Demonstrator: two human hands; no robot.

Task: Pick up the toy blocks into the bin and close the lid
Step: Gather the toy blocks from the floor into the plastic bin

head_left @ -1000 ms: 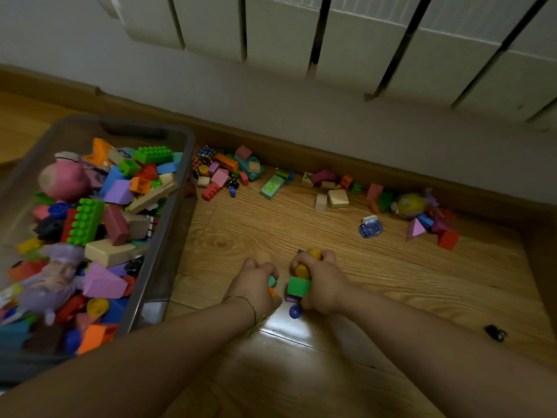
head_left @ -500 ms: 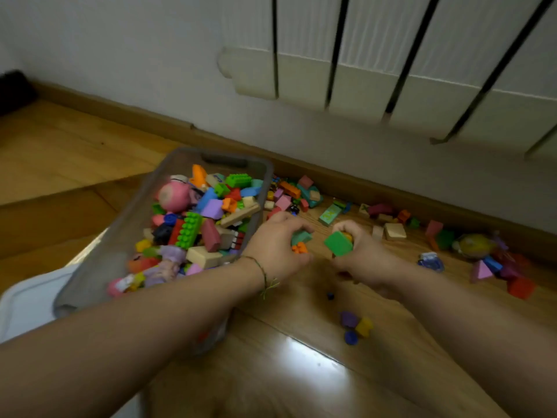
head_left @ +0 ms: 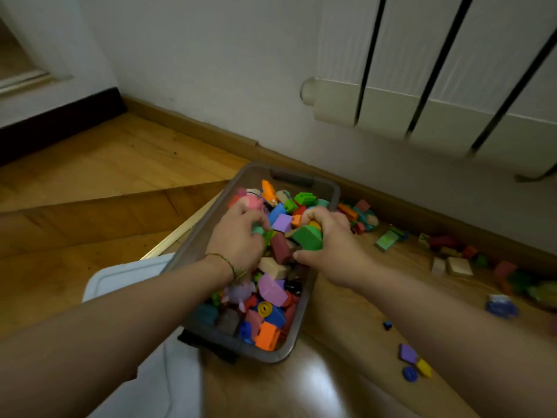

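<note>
I have both hands over the bin [head_left: 196,233], close together but not touching. My left hand [head_left: 241,236] is curled round some small green pieces [head_left: 261,232], and my right hand [head_left: 328,236] is clamped on a green block [head_left: 307,238] with something yellow tucked behind it. The bin sits on the floor [head_left: 90,176], heaped nearly to its rim. The white lid [head_left: 120,276] lies flat beside it and partly under it. My worry is the heap: if I let go from this height, the pieces could bounce off the pile and skip over the low rim onto the floor. The right hand hangs near the bin's right edge, so the green block could tip out that way. There are also loose blocks [head_left: 452,260] strung along the skirting board [head_left: 193,128], and a purple, a yellow and a blue piece [head_left: 413,360] by my right forearm. Adding them all may leave the pile too high for the lid to seat, and I would guess it will need levelling first.
</note>
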